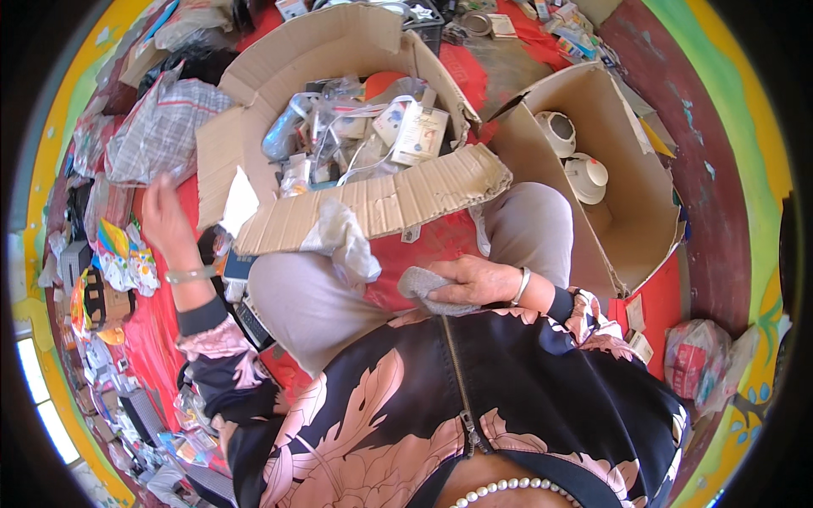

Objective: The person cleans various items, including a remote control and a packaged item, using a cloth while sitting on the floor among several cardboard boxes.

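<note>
Right hand (478,279) grips crumpled grey cloth (421,284); left hand (165,222) raised.

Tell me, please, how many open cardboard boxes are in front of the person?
2: a large cardboard box full of packets and cables ahead of the knees, and a second cardboard box to its right holding white round objects. Clutter may hide more.

- A dark zip-front jacket printed with large pink leaves and blossoms covers the torso below both hands; the metal zipper (461,372) runs down from just under the right hand (474,281).
- Sleeves end in dark knit cuffs just behind each wrist.
- A pale bangle (190,273) circles the wrist of the left hand (165,222).
- A silver bangle (522,285) sits beside the right hand.
- Light grey-beige trousers (296,296) lie between the hands.
- A pearl strand (508,487) hangs well below them.
</note>
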`<state>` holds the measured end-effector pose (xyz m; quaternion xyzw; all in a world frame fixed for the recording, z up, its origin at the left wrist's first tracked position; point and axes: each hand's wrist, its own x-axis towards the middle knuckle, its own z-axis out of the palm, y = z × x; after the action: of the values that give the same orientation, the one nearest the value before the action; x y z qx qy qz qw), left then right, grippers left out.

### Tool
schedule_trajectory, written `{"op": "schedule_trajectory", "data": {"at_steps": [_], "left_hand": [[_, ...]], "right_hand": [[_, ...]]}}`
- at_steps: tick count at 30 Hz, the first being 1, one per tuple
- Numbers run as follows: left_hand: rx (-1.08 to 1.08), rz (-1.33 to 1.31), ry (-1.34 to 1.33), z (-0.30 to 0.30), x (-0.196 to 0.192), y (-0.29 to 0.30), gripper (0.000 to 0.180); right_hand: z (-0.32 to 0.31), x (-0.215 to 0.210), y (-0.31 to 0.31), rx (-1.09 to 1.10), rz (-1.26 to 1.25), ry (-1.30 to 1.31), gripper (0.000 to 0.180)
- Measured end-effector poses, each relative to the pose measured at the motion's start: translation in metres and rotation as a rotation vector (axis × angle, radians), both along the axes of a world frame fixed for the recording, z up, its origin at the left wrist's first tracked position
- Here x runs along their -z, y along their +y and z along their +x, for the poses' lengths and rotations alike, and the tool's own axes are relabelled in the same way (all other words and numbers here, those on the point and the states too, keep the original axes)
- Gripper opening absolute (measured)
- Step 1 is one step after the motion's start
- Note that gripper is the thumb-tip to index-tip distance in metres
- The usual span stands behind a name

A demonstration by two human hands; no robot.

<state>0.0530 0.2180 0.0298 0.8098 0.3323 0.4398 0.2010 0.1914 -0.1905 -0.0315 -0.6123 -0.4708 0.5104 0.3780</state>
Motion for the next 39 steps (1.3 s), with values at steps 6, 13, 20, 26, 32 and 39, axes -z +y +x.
{"op": "schedule_trajectory", "data": {"at_steps": [6,13,20,26,32,39], "left_hand": [[0.919,-0.411,0.554,0.178,0.024,-0.070,0.028],[1.001,-0.568,1.434,0.276,0.218,-0.119,0.029],[0.641,-0.657,0.961,0.290,0.260,-0.118,0.064],[0.663,-0.794,0.749,0.295,0.319,-0.111,0.064],[0.691,-1.411,0.445,0.277,0.256,-0.105,0.020],[0.825,-1.223,0.294,0.259,0.143,-0.089,0.011]], "right_hand": [[0.007,0.019,-0.004,0.114,0.046,-0.021,0.033],[0.016,0.024,-0.009,0.172,-0.020,-0.017,0.031],[0.019,0.036,-0.012,0.218,0.002,-0.002,0.033],[0.020,0.031,-0.011,0.234,-0.023,0.014,0.032],[0.018,0.029,-0.010,0.250,-0.038,0.024,0.032],[0.010,0.021,-0.011,0.286,0.032,0.047,0.033]]}}
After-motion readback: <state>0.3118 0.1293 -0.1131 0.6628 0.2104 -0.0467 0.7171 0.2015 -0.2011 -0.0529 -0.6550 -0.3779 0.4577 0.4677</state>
